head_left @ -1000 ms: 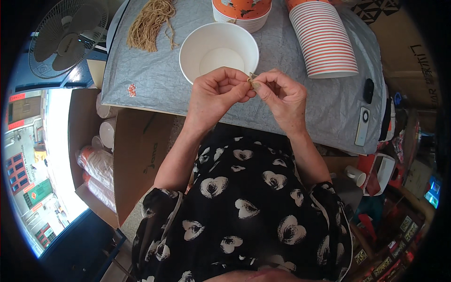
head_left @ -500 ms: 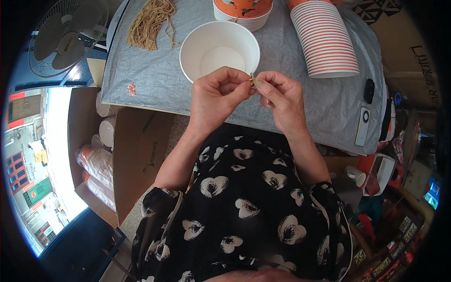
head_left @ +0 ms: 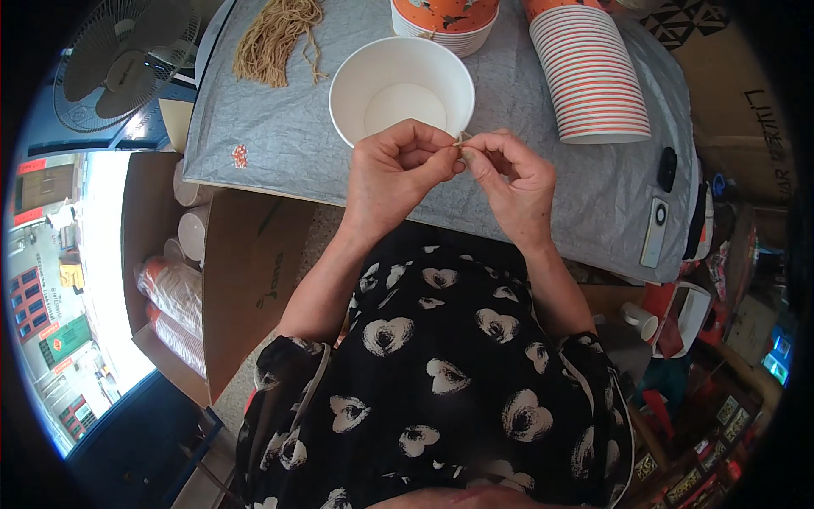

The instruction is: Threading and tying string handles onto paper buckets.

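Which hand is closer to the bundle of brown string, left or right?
Left. The left hand is below and to the right of the brown string bundle in the picture; the right hand is further right, so farther away.

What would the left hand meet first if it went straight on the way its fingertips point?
Probably the right hand, which faces it across the thin tan strand that both pinch; depth is unclear, the hands may already touch.
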Demonstrator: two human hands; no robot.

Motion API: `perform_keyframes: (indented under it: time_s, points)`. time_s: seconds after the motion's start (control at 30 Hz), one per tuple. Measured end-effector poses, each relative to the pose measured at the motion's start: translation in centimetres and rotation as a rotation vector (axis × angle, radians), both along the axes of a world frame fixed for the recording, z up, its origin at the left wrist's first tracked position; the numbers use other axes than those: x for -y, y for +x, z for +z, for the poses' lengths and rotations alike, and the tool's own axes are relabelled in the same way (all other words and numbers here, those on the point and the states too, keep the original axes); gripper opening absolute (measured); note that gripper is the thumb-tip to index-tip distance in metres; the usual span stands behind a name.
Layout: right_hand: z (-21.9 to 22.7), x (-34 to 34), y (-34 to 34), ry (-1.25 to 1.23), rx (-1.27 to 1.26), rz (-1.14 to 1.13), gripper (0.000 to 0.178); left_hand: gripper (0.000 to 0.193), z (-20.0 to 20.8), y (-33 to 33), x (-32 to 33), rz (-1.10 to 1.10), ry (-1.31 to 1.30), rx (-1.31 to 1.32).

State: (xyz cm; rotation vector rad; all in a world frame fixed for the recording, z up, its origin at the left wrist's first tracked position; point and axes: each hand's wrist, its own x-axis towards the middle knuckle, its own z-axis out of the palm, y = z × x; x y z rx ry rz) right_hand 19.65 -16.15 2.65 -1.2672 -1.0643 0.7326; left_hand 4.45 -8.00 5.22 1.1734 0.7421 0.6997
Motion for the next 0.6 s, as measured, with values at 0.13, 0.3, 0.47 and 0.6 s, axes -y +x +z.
perform_keyframes:
  time_s: [0.13, 0.3, 0.47, 0.6]
  points:
    - [0.7, 0.3, 0.2, -0.03, 0.118, 0.029, 0.006, 0.009, -0.2, -0.1, 0.3, 0.013, 0.03, -0.011]
    - [1.2, 0.4, 0.2, -0.048, 0.094, 0.046, 0.005, 0.008, -0.2, 0.0, 0.6, 0.02, 0.091, -0.018]
    - [1.4, 0.4, 0.1, -0.063, 0.001, 0.036, 0.007, 0.011, -0.2, -0.3, 0.7, -0.004, 0.118, -0.034]
    - [1.1, 0.6, 0.5, -0.168, -0.141, 0.066, 0.014, 0.014, 0.0, -0.5, 0.6, -0.049, 0.089, -0.038]
